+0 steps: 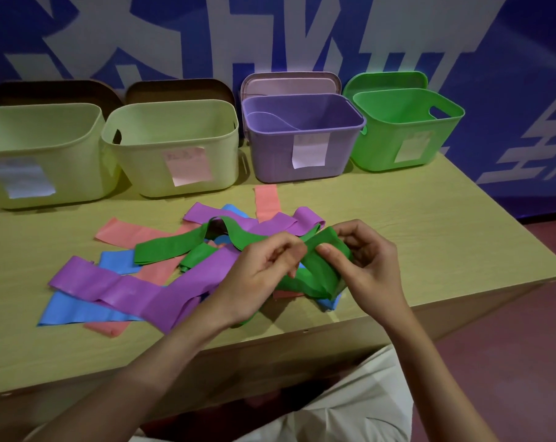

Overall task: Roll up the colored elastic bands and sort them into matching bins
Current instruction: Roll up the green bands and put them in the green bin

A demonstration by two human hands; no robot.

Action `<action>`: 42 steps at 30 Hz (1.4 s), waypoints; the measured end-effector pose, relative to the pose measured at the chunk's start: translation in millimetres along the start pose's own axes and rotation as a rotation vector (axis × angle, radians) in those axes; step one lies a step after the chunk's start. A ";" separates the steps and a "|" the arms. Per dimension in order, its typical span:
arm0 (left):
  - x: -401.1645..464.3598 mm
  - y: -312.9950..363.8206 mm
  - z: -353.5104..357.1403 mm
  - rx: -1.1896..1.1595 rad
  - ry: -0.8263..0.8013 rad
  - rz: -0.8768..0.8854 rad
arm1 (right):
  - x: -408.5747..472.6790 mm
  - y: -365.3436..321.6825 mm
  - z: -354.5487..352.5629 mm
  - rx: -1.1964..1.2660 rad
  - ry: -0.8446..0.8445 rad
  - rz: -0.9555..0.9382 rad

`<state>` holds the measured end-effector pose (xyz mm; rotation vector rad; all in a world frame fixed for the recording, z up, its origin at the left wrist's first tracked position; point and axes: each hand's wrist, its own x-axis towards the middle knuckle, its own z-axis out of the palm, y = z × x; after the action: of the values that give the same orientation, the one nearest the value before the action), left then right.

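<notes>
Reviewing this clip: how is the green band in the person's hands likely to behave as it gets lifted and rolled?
Probably floppy: the green band arches and sags over the pile rather than holding a line. It looks thin and light, since the left hand and right hand hold it by the fingertips. Its smooth sheen suggests that a loose roll may slip or spring open.

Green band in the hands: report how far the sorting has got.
Done: one purple band seems to lie in the purple bin; the green bin looks empty from here. In hand: the left hand and right hand both pinch the green band, apparently starting its roll. Left: the purple, blue and pink bands lie loose on the table.
</notes>
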<state>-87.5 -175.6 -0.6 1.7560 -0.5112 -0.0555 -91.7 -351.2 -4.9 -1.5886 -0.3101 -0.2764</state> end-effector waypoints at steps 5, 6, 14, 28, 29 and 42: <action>1.3 1.3 -2.1 0.089 0.038 0.041 | 1.1 -1.7 4.4 0.042 -0.002 0.007; 2.0 1.1 -2.6 0.081 0.041 0.045 | 0.3 -2.3 4.8 0.048 -0.011 0.002; -1.4 3.7 -2.7 -0.434 -0.035 -0.139 | -1.2 -2.2 -2.7 -0.056 -0.079 -0.092; -3.5 -1.2 -3.1 -0.017 -0.007 -0.033 | -6.0 -0.6 -1.5 -0.007 -0.002 0.005; -4.5 -1.5 -3.4 -0.017 0.010 -0.019 | -6.2 -0.2 -0.9 -0.008 -0.002 0.008; -5.8 2.2 -2.0 -0.142 0.004 -0.075 | -6.1 0.8 -3.4 0.005 -0.061 -0.043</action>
<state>-92.8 -171.9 0.7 1.6357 -0.4276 -0.1381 -97.1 -354.8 -7.7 -1.5888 -0.3923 -0.2601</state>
